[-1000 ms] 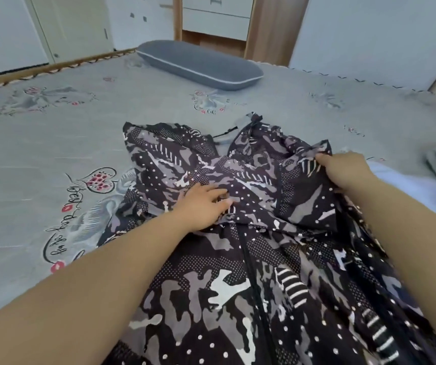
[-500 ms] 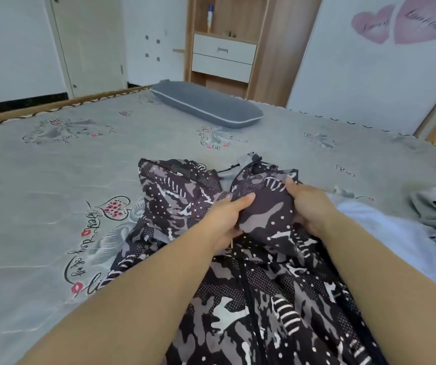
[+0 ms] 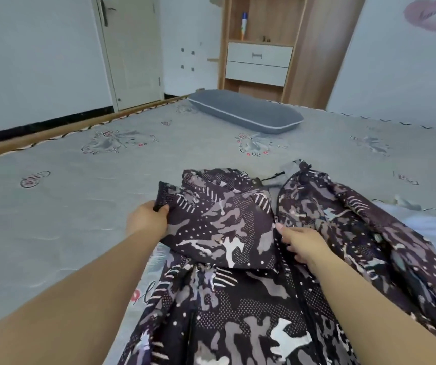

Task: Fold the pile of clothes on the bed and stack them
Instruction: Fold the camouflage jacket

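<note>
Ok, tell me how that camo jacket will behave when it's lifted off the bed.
The camo jacket is probably floppy: it creases and drapes where the left hand pinches its folded edge. Likely light, being thin fabric. It may be slightly slippery, so folds could slide open.

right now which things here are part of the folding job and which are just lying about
Part of the job:
patterned jacket
left hand, pinching the jacket's edge
right hand, flat by the zipper
pale garment at the right
bed

Just lying about:
grey pillow
bottle on the shelf
</note>
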